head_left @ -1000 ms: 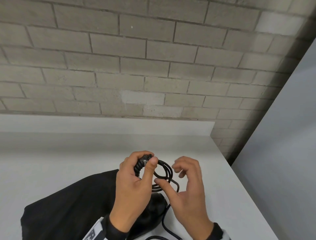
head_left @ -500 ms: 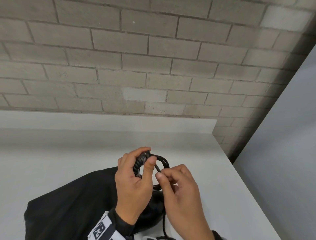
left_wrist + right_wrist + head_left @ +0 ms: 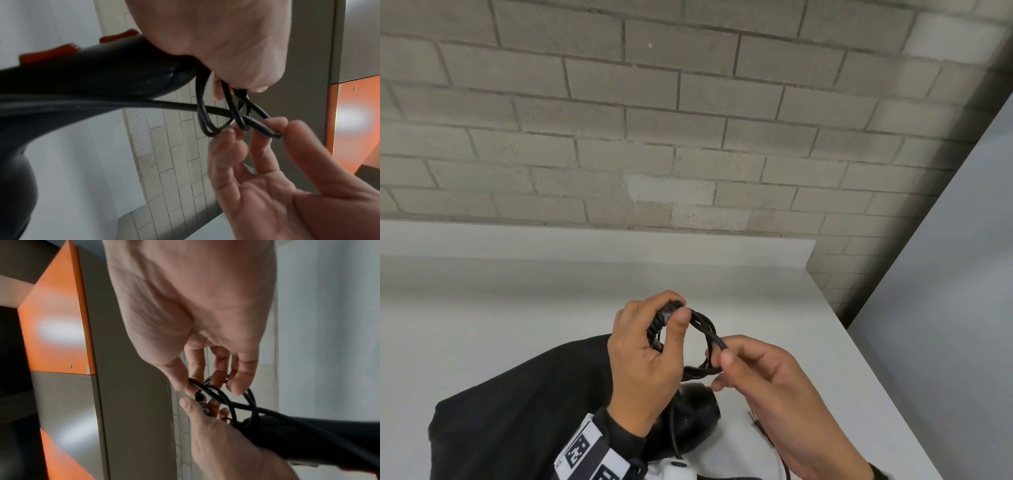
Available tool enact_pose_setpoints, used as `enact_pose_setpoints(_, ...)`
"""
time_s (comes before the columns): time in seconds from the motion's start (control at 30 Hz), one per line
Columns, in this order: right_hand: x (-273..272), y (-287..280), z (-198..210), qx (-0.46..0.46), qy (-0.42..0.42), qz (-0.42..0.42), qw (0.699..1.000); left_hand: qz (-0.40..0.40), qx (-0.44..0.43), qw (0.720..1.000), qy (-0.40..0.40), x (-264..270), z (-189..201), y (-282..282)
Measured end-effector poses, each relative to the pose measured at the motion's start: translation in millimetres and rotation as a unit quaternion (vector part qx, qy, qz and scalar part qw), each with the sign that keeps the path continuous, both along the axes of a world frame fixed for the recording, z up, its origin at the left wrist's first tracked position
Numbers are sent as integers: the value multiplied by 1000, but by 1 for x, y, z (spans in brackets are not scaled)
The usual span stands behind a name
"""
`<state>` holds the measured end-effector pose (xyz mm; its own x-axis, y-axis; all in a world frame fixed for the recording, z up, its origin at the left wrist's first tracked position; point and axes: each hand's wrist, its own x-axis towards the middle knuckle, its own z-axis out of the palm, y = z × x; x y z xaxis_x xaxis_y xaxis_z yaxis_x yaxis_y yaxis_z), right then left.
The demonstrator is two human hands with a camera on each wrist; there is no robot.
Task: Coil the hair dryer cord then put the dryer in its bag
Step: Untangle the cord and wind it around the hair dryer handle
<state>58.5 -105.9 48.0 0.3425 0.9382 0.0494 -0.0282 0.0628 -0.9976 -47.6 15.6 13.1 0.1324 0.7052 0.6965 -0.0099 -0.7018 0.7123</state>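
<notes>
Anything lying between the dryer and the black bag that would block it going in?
Nothing visible does. The dryer lies against the bag on the white counter. The cord isn't secured: left hand grips the coil, right hand pinches a strand. The bag's opening isn't visible.

We face a wall [image 3: 688, 137] of pale grey painted blocks laid in running bond, with one lighter patch [image 3: 671, 192] near its foot; below it runs a white bench [image 3: 517, 308] with a low upstand [image 3: 585, 243] along the back; to our right a plain light grey panel [image 3: 945, 274] rises beside the bench edge; the wrist views show an orange cabinet face [image 3: 55, 324] above a grey one [image 3: 68, 402], both catching soft glare.
</notes>
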Motion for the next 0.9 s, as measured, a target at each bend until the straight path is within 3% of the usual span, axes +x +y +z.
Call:
enact_pose_setpoints(0.17,-4,-3,-7,63,-104,-54,991,-26,-18,999,9,0,-2,-3)
enact_pose_setpoints(0.3,-6,-5,-14,80,-139,-101,982,-28,-9,1000,2,1,0,-3)
enact_pose_setpoints(0.47,-7,-6,-11,56,-98,-67,991,-18,16,1000,5,1,3,-2)
enact_pose_setpoints(0.6,-2,-7,-4,43,26,-28,998,-20,18,1000,3,2,2,-4)
enact_pose_setpoints(0.7,4,-11,-3,25,46,0,999,-20,10,1000,-3,2,-1,-3)
enact_pose_setpoints(0.9,-1,-16,-29,121,83,44,988,-13,4,1000,-12,1,-2,-3)
